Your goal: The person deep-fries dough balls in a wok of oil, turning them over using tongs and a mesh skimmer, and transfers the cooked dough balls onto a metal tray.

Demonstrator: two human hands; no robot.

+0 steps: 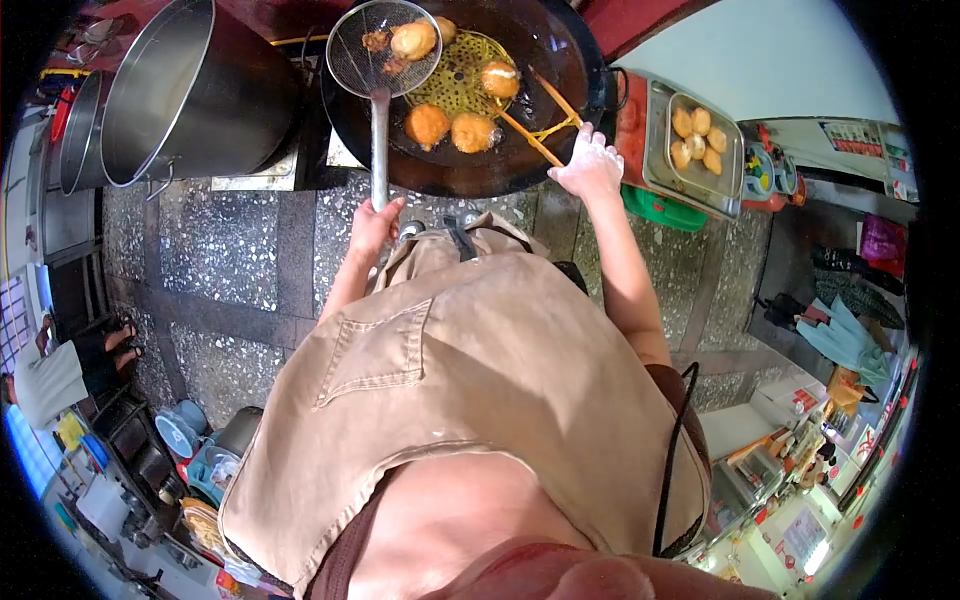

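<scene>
My left hand (375, 228) is wrapped round the metal handle of a round mesh strainer (380, 150). The strainer's bowl is over the left side of a large dark wok (350, 115), with a golden fried dough ball (413, 42) and small browned bits in it. My right hand (592, 165), whitened as if by flour, grips a pair of long wooden chopsticks (530, 138), spread apart, with a yellow band or strip between them. Their tips reach into the wok near a fried ball (474, 132). More fried balls (427, 125) lie in the oil, around a perforated round plate (463, 75).
To the left stand a big metal pot (160, 90) and another pot (83, 130). A metal tray (700, 150) with several fried pieces sits right of the wok, above a green basin (660, 208). Part of another person (50, 385) shows at far left.
</scene>
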